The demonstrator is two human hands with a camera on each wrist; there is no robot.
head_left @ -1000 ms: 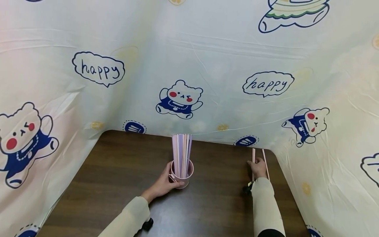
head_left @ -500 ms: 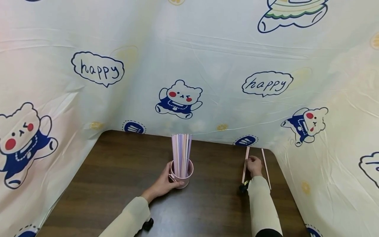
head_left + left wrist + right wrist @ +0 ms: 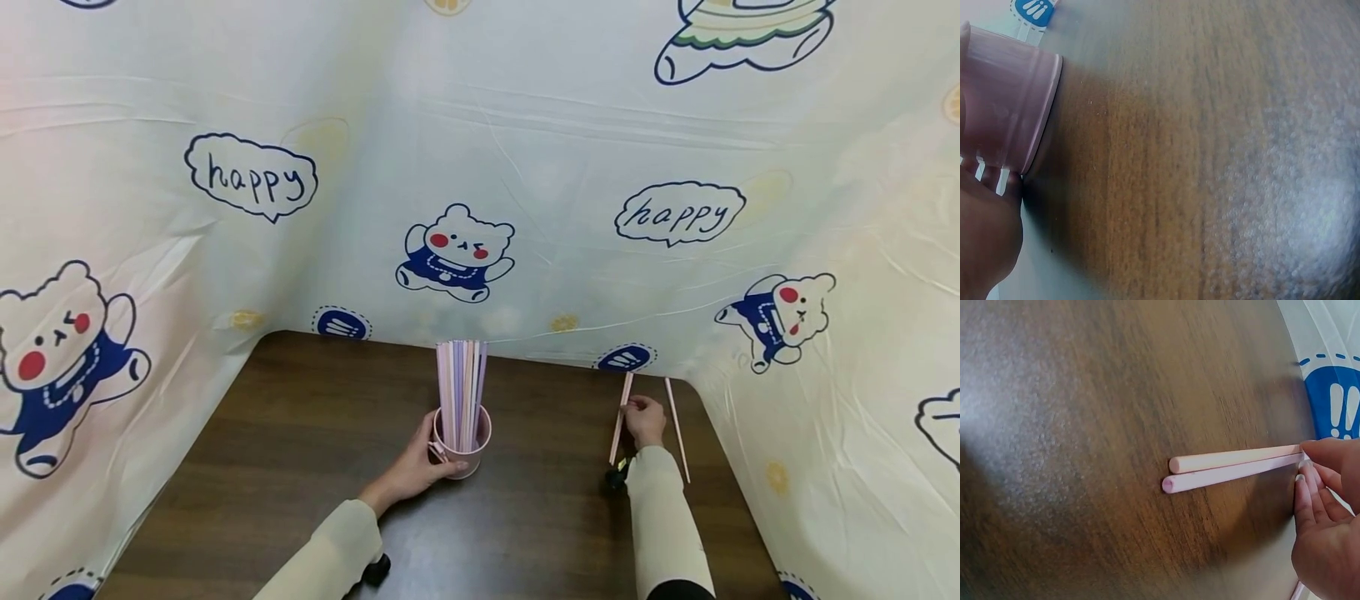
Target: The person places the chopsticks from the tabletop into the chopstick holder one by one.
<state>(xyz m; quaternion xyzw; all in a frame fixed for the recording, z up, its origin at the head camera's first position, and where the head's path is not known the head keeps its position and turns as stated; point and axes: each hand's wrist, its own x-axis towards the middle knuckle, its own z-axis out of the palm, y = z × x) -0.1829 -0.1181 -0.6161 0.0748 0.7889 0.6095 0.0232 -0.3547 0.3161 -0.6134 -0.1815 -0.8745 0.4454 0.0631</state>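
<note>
My left hand (image 3: 408,471) grips a pink cup (image 3: 468,462) standing upright on the table, fingers round its left side and thumb across the front. A bundle of pink, white and purple drinking straws (image 3: 460,396) rises from the cup. In the left wrist view, only part of the cup (image 3: 1007,100) and hand (image 3: 988,231) shows. At the right, my right hand (image 3: 646,421) pinches two straws lying side by side on the table; the right wrist view shows a peach straw (image 3: 1235,458) and a pink straw (image 3: 1229,476), their far ends at the fingertips.
Another straw (image 3: 677,429) lies alone on the dark wood table (image 3: 547,500), right of my right hand. A printed pale cloth (image 3: 525,275) hangs behind the table and along both sides, meeting its back edge close to the straws.
My right hand has shifted left with the pinched straws, which now slant and lie farther from the lone straw. The left hand and cup have stayed put.
</note>
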